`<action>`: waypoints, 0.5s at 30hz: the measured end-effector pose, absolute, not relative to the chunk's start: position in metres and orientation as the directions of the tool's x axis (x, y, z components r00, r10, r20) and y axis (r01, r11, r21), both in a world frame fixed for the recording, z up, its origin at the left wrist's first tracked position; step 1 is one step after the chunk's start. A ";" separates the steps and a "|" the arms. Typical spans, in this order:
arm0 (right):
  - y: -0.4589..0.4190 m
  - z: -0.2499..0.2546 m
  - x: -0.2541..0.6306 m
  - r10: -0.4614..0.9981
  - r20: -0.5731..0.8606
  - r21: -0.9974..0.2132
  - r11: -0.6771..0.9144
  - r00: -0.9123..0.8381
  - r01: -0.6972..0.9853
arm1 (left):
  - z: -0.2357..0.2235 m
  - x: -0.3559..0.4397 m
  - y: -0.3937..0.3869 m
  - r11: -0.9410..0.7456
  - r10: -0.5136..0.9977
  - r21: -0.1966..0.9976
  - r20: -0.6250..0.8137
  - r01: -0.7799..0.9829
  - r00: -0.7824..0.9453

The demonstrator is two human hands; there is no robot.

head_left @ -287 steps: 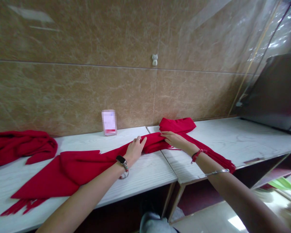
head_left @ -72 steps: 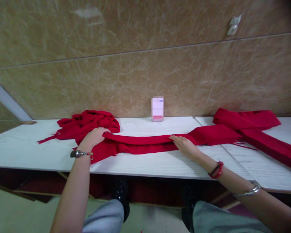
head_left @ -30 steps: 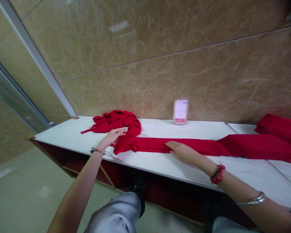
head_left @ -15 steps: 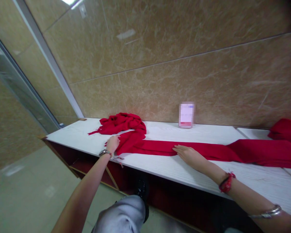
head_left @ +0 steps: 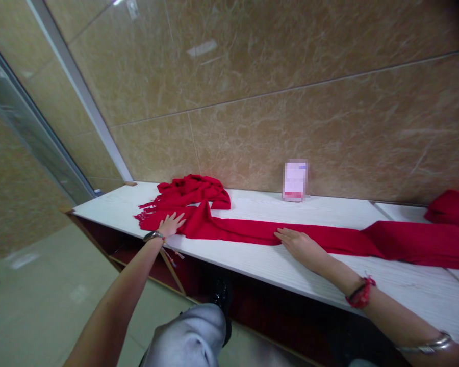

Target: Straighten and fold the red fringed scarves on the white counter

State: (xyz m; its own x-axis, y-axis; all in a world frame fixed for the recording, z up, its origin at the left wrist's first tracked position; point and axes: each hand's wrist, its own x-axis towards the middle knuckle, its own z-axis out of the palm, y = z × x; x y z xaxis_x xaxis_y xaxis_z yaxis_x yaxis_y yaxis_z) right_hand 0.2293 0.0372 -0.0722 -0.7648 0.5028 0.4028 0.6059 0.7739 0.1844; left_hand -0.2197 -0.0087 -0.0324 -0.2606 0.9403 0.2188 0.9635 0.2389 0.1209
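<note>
left hand (head_left: 171, 224), fingers spread, and right hand (head_left: 300, 248), flat with fingers close, rest on the red scarf (head_left: 248, 231); best anchor right, smoothing creases outward with the left.

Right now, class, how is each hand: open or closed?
Left hand: open, fingers spread on the red cloth.
Right hand: open, on the same cloth.

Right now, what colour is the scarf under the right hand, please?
The scarf is plain red, clearest in the head view.

The single view looks forward and steeply down from the head, above the tabletop (head_left: 325, 206).
</note>
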 end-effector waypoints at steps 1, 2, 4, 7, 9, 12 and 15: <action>0.037 -0.072 0.230 0.504 0.404 0.179 0.775 -0.763 0.606 | -0.029 -0.225 -0.011 0.282 0.926 0.102 0.229 0.954 -0.299; 0.036 -0.072 0.231 0.503 0.406 0.176 0.776 -0.763 0.605 | -0.024 -0.229 -0.012 0.320 0.912 0.083 0.242 0.944 -0.331; 0.036 -0.072 0.232 0.497 0.413 0.180 0.777 -0.763 0.603 | -0.014 -0.225 -0.012 0.314 0.902 0.071 0.288 0.947 -0.321; 0.036 -0.073 0.232 0.493 0.416 0.196 0.772 -0.764 0.605 | -0.010 -0.199 -0.010 0.134 0.932 0.104 0.325 0.986 -0.161; 0.037 -0.075 0.232 0.494 0.418 0.194 0.771 -0.763 0.606 | -0.015 -0.181 -0.010 0.032 0.981 0.107 0.187 0.994 -0.052; 0.038 -0.077 0.232 0.495 0.435 0.176 0.773 -0.752 0.610 | -0.023 -0.166 -0.014 0.135 0.988 0.038 -0.080 0.990 -0.132; 0.038 -0.074 0.232 0.488 0.440 0.167 0.780 -0.754 0.603 | -0.019 -0.159 -0.021 0.180 0.982 -0.072 -0.051 0.981 -0.184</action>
